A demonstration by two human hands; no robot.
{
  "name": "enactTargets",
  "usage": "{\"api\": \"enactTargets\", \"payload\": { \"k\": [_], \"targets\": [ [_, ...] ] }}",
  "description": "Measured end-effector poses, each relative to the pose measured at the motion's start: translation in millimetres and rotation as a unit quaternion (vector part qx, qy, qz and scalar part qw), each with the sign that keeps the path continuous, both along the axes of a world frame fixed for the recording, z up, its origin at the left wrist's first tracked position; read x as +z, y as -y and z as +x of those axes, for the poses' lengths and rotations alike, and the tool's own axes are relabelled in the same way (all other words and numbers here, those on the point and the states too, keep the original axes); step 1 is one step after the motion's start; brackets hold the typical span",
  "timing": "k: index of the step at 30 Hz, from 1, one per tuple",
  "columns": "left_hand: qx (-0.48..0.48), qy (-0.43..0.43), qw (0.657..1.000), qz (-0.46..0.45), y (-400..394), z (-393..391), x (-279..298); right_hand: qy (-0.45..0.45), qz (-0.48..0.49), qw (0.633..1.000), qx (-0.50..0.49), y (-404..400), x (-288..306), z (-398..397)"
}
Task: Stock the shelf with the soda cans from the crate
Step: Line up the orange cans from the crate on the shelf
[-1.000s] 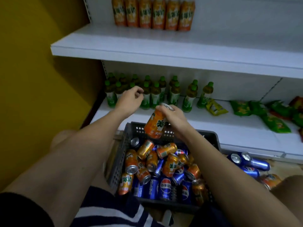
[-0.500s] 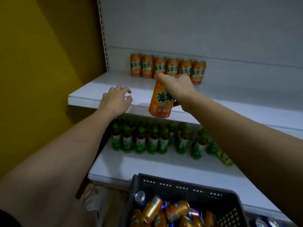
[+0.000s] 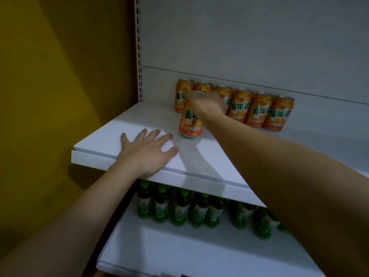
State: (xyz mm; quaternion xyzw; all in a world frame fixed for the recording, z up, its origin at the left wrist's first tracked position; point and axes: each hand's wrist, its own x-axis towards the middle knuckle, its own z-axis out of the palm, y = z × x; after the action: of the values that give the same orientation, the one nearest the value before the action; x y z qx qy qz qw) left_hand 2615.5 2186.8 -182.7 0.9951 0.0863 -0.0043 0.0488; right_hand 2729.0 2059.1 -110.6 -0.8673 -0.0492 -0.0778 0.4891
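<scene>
The right hand grips the top of a can; it looks smooth and slippery, so hold its sides. The left hand lies flat on the shelf

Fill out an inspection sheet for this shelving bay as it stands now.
Surface: white upper shelf, mostly bare in front.
Job's things: orange can upright in front of the row of six orange cans at the back panel; crate out of view.
Clutter: nothing seen.
Hands: right hand grips the front can from above; left hand rests flat on the shelf edge.
Cables: nothing seen.
Surroundings: green bottles on the lower shelf; yellow wall at left.
</scene>
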Motion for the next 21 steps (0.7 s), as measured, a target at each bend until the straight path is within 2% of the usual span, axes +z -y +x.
{"api": "enactTargets", "payload": {
  "k": [9,17,21],
  "targets": [
    [-0.004,0.022,1.000,0.006,3,1,-1,0.040,-0.021,0.998,-0.048,-65,-9,73],
    [-0.018,0.046,0.998,0.029,4,-2,-5,0.066,-0.050,0.991,-0.107,-82,-18,93],
    [-0.017,0.051,0.998,0.026,3,-3,-4,0.028,-0.013,0.994,-0.103,-77,-16,89]
  ]
}}
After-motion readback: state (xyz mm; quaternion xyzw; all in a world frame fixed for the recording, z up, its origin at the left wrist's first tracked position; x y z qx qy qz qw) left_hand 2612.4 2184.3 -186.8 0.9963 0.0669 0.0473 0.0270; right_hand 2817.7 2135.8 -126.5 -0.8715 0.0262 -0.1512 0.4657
